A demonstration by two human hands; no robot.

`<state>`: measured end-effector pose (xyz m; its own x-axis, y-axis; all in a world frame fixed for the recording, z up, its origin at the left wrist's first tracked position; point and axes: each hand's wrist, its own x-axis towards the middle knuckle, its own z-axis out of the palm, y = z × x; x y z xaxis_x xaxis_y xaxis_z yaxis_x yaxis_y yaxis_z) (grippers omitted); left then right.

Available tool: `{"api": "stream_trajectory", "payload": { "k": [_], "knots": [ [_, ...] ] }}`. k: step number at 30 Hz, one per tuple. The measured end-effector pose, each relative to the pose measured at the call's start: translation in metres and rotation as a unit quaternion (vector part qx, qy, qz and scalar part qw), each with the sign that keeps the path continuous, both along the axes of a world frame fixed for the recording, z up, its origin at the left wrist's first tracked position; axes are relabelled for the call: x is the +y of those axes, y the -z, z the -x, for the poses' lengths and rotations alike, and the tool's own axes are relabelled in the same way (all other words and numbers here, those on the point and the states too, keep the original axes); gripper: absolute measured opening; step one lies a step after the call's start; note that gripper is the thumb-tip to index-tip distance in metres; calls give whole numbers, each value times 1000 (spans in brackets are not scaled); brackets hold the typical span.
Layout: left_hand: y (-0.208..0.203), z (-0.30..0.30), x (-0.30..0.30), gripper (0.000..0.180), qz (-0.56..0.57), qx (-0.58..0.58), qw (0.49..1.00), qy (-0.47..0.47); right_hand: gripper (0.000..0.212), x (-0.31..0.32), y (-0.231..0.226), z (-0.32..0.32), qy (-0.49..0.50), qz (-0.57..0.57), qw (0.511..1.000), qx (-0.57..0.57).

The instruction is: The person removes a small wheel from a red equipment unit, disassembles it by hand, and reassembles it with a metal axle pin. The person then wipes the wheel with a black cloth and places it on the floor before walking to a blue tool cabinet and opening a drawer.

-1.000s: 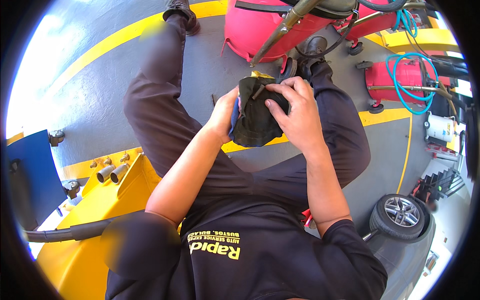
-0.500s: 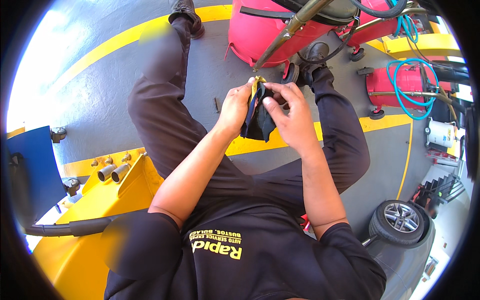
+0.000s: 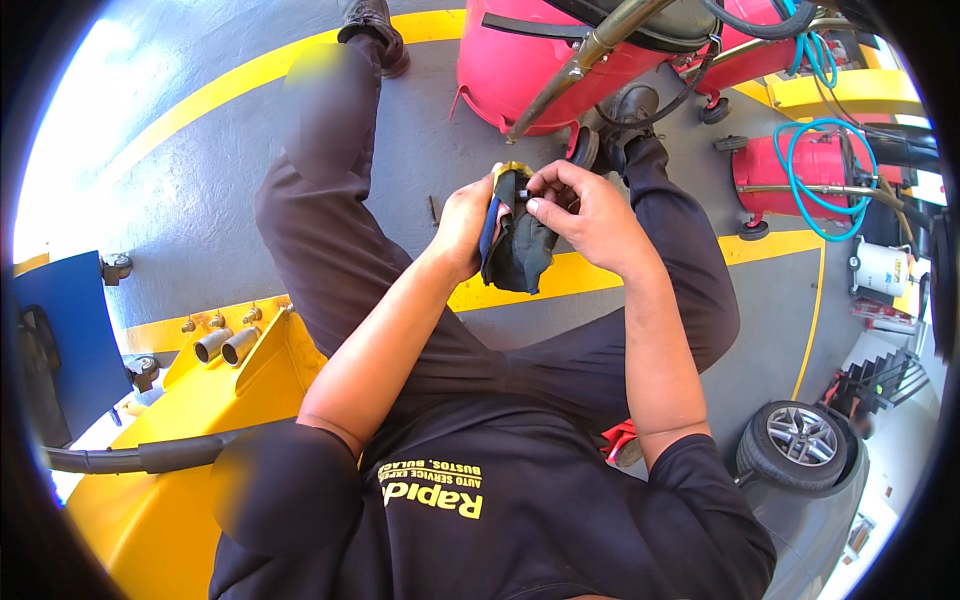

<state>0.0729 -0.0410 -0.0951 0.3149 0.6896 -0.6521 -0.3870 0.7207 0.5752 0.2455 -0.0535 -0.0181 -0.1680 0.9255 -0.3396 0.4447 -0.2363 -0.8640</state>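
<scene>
My left hand (image 3: pixel 463 222) is closed round a dark cloth (image 3: pixel 517 255) with a blue edge, held out in front of me between my knees. A yellowish part (image 3: pixel 513 167) shows at the top of the bundle; whether it belongs to the cloth I cannot tell. My right hand (image 3: pixel 592 215) is at the right side of the cloth, thumb and forefinger pinched on a small shiny piece (image 3: pixel 523 193) against the dark fabric. Its kind is too small to make out. The left fingers are mostly hidden behind the cloth.
A large red wheeled drum (image 3: pixel 510 70) stands just ahead, a smaller red tank (image 3: pixel 805 172) with a blue hose to the right. Yellow lift steel (image 3: pixel 150 480) is at my left, near a blue panel (image 3: pixel 70 330). A wheel (image 3: pixel 795 445) lies at lower right. A small dark bolt-like piece (image 3: pixel 434 208) is on the floor.
My right hand has drawn slightly right and down, and the small shiny piece now shows at its fingertips. The cloth has turned and spread more open. My left hand has shifted slightly down.
</scene>
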Motion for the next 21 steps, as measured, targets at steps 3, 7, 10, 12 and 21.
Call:
{"api": "stream_trajectory", "payload": {
  "k": [3, 7, 10, 12, 21],
  "knots": [
    [-2, 6, 3, 38, -52, 37, 996, 65, 18, 0, 7, 5, 2, -21, 999, -38],
    [-3, 2, 0, 27, -158, 44, 980, 112, 12, -3, 13, 5, -12, -60, 997, -52],
    [4, 0, 6, 25, -189, 52, 972, 129, 17, -8, 34, -5, 64, -69, 995, -21],
    [6, -3, 6, 24, -179, 57, 977, 96, 18, -9, 41, -17, 98, -56, 994, -2],
    [141, -21, 1, 32, 6, 270, 951, 153, 15, -12, 54, -39, 113, -65, 983, 127]
  ]
}}
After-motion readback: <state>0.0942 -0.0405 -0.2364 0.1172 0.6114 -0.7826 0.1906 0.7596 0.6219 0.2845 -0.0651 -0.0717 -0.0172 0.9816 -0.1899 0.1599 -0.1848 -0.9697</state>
